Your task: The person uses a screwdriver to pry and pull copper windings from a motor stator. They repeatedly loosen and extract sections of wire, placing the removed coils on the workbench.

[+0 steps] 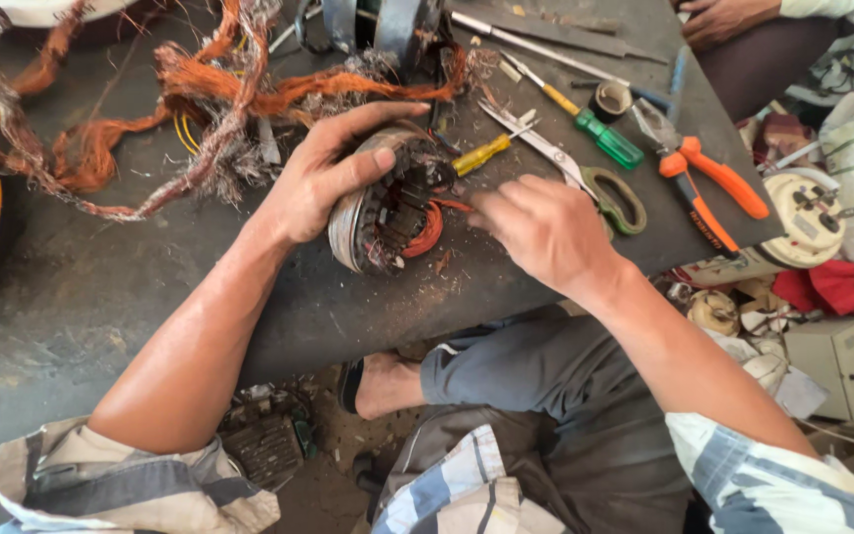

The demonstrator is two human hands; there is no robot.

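My left hand [323, 173] grips a round metal motor stator [387, 203] on its side on the dark workbench [101, 287], thumb over its top rim. Orange copper winding [430, 229] shows inside it. My right hand [546, 229] is at the stator's open face, fingers pinched at the winding; what they hold is hidden. A yellow-handled screwdriver [481, 155] lies just behind the stator, touching neither hand.
A tangle of pulled copper wire [200, 99] covers the bench's back left. Scissors with green handles [605, 193], a green-handled screwdriver [605, 138], orange-handled pliers [709, 183] and a tape roll [612, 99] lie at right. Another person's hand [724, 18] rests at top right. Clutter sits below the bench's right edge.
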